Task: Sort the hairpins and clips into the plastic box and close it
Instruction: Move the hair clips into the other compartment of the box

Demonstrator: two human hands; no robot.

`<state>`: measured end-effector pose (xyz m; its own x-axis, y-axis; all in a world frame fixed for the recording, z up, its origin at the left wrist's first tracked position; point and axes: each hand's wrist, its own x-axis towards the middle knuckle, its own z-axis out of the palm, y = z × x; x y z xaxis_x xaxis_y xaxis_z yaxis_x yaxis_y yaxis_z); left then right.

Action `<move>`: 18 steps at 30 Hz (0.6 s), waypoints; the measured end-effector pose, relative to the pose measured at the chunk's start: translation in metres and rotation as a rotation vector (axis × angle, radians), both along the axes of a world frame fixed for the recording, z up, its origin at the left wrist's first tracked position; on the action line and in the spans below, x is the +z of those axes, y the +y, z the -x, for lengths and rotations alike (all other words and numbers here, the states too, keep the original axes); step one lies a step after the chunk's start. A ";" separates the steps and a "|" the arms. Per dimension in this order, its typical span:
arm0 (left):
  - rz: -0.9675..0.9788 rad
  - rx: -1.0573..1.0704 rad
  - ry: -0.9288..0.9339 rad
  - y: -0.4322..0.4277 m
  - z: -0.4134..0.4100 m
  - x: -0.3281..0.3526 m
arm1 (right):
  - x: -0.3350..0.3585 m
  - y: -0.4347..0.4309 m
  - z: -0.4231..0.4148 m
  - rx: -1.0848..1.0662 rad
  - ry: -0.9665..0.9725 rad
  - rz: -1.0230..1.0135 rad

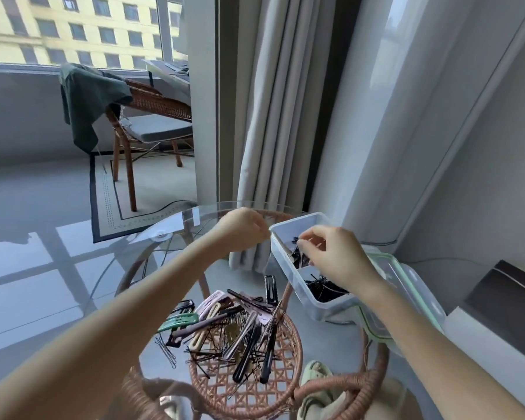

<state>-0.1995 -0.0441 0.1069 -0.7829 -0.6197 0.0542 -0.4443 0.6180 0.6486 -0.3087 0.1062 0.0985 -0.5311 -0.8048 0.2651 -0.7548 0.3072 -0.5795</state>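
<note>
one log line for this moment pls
phase: sorting | right hand: pinching hairpins over plastic box far compartment | left hand: curled by box corner, hold unclear | lid: off, beside box | clip pile: on table

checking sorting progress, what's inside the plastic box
The plastic box has two compartments: black hairpins lie in the near one; the far one holds more dark pins, but the right hand reaching in covers the rest.

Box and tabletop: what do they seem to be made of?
Box: likely plastic, frosted and translucent; dark hairpins show dimly through its wall. Tabletop: apparently clear glass with a glossy finish; the woven shelf below is visible through it.
</note>
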 end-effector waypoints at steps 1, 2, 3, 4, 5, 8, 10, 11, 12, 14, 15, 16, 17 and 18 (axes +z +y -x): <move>0.078 -0.036 -0.095 0.000 -0.018 0.000 | -0.002 0.008 -0.015 0.102 -0.041 -0.061; 0.142 -0.085 -0.215 0.000 -0.036 -0.001 | -0.006 0.015 -0.029 0.188 -0.033 -0.158; 0.182 -0.132 -0.346 0.001 -0.055 -0.006 | -0.013 0.021 -0.041 0.251 0.011 -0.276; 0.192 -0.167 -0.464 0.001 -0.073 -0.013 | -0.020 0.026 -0.050 0.289 0.071 -0.397; 0.176 -0.184 -0.562 0.003 -0.091 -0.021 | -0.030 0.029 -0.057 0.304 0.121 -0.504; 0.125 -0.145 -0.668 0.013 -0.129 -0.049 | -0.053 0.027 -0.067 0.294 0.133 -0.670; 0.165 -0.071 -0.642 0.021 -0.138 -0.063 | -0.063 0.016 -0.069 0.289 0.117 -0.671; 0.190 -0.024 -0.620 0.023 -0.138 -0.067 | -0.066 0.008 -0.070 0.283 0.112 -0.657; 0.203 0.018 -0.590 0.025 -0.136 -0.070 | -0.068 0.000 -0.072 0.277 0.107 -0.639; 0.189 0.052 -0.505 0.028 -0.130 -0.072 | -0.072 -0.015 -0.078 0.270 0.102 -0.583; 0.162 0.051 -0.447 0.028 -0.126 -0.072 | -0.074 -0.019 -0.081 0.268 0.100 -0.542; 0.131 0.047 -0.389 0.028 -0.123 -0.071 | -0.076 -0.023 -0.083 0.265 0.088 -0.498; 0.099 0.049 -0.344 0.028 -0.120 -0.069 | -0.077 -0.025 -0.085 0.257 0.061 -0.459; 0.069 0.058 -0.312 0.026 -0.118 -0.068 | -0.078 -0.026 -0.087 0.245 0.024 -0.425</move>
<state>-0.0813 -0.0176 0.0393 -0.7318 -0.6671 -0.1395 -0.6509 0.6234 0.4332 -0.2221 0.0799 0.0209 -0.3099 -0.9450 -0.1045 -0.8460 0.3242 -0.4233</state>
